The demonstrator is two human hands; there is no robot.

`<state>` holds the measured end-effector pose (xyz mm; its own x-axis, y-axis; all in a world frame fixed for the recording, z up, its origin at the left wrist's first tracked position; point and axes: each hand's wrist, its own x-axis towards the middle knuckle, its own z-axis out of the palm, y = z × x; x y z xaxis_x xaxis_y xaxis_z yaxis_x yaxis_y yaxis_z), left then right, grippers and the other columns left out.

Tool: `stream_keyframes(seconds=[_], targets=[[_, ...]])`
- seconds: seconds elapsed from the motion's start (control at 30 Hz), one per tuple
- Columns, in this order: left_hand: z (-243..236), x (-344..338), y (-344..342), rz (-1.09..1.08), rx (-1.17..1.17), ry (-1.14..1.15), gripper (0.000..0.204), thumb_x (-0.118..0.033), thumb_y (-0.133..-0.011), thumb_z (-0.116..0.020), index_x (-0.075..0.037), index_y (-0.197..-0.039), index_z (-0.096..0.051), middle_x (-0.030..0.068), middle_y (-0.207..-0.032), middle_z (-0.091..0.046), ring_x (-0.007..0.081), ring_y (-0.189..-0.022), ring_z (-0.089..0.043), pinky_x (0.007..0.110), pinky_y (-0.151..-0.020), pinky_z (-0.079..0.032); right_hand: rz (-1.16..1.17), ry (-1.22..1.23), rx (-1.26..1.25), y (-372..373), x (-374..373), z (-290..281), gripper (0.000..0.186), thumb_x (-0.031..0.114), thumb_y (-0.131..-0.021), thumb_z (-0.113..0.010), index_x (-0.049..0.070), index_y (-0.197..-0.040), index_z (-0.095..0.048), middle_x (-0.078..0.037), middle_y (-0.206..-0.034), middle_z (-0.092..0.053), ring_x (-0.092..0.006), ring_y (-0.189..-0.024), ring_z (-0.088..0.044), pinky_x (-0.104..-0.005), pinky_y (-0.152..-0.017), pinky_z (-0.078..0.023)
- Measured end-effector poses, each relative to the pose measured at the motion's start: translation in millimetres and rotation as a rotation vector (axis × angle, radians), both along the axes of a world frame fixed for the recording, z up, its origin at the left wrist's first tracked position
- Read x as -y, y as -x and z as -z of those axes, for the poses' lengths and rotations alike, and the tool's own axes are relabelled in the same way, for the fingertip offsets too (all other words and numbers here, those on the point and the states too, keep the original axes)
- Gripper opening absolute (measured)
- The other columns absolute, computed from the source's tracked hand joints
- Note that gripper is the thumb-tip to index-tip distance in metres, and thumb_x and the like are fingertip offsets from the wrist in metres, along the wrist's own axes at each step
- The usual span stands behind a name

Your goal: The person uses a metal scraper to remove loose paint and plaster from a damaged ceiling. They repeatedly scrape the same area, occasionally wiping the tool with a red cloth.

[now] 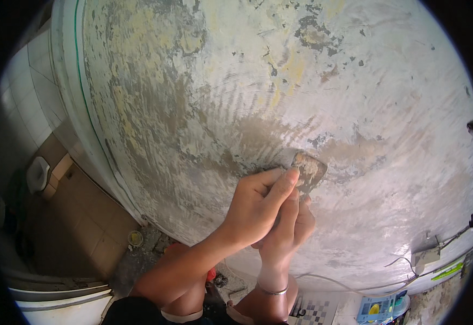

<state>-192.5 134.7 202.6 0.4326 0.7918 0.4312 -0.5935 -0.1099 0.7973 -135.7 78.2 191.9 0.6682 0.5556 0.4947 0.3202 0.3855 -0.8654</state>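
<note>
A scraper with a worn, stained blade rests against a patchy wall of peeling paint and bare grey plaster. My left hand is closed around it, with the thumb pressed along the blade's left edge. Just below and to the right, my right hand is wrapped round the lower part of the tool. Between them the two hands hide most of the handle. On my right wrist is a bracelet.
At left, a white door frame borders a tiled room with a white toilet. A small round container sits on the debris-strewn floor. Lower right are a wall box with loose wires, a cable and a blue package.
</note>
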Motion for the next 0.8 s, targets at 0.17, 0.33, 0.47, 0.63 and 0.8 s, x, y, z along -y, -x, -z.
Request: stream_keyframes(seconds=[0.17, 0.33, 0.47, 0.63, 0.8], targets=[[-1.3, -0.5, 1.3, -0.04, -0.019, -0.019, 0.044, -0.028, -0.106, -0.058, -0.002, -0.071, -0.054, -0.0053, -0.063, -0.047, 0.0032, -0.063, -0.038, 0.025, -0.054, -0.034, -0.001, 0.002, 0.053, 1.0, -1.9, -0.7, 0.045, 0.017, -0.106, -0.052, 0.002, -0.064, -0.053, 0.0, -0.05, -0.049, -0.0051, -0.056, -0.034, -0.0304, -0.076, -0.036], [-1.6, 0.1, 3.2, -0.017, -0.012, 0.012, 0.043, -0.028, -0.106, -0.058, -0.002, -0.072, -0.056, -0.0045, -0.065, -0.05, 0.0035, -0.064, -0.041, 0.025, -0.055, -0.036, -0.037, 0.021, 0.009, 3.2, -0.5, -3.2, 0.046, 0.019, -0.107, -0.051, 0.003, -0.063, -0.053, 0.001, -0.05, -0.049, -0.0046, -0.055, -0.035, -0.0296, -0.076, -0.037], [-1.7, 1.9, 2.1, -0.003, 0.012, 0.028, 0.043, -0.03, -0.106, -0.059, -0.002, -0.073, -0.058, -0.0037, -0.065, -0.051, 0.0035, -0.064, -0.042, 0.025, -0.056, -0.037, -0.031, 0.027, 0.033, 3.0, 0.9, -5.1, 0.046, 0.02, -0.107, -0.051, 0.003, -0.064, -0.054, 0.002, -0.049, -0.049, -0.0045, -0.053, -0.036, -0.0286, -0.077, -0.038], [-1.6, 6.6, -4.9, -0.022, -0.021, -0.034, 0.044, -0.03, -0.106, -0.058, -0.001, -0.073, -0.058, -0.0027, -0.064, -0.052, 0.0038, -0.064, -0.042, 0.026, -0.055, -0.037, -0.011, 0.015, -0.005, -2.2, 6.5, -4.8, 0.047, 0.02, -0.107, -0.051, 0.002, -0.064, -0.053, 0.002, -0.048, -0.049, -0.005, -0.053, -0.036, -0.0282, -0.075, -0.038], [-0.4, 9.9, -7.3, -0.024, -0.042, -0.012, 0.045, -0.031, -0.106, -0.058, 0.0, -0.073, -0.058, -0.0021, -0.063, -0.052, 0.0041, -0.064, -0.042, 0.026, -0.055, -0.037, -0.016, 0.005, 0.065, -6.7, 8.0, -4.3, 0.046, 0.02, -0.108, -0.05, 0.001, -0.066, -0.054, 0.001, -0.051, -0.051, -0.0056, -0.053, -0.038, -0.0269, -0.066, -0.038]])
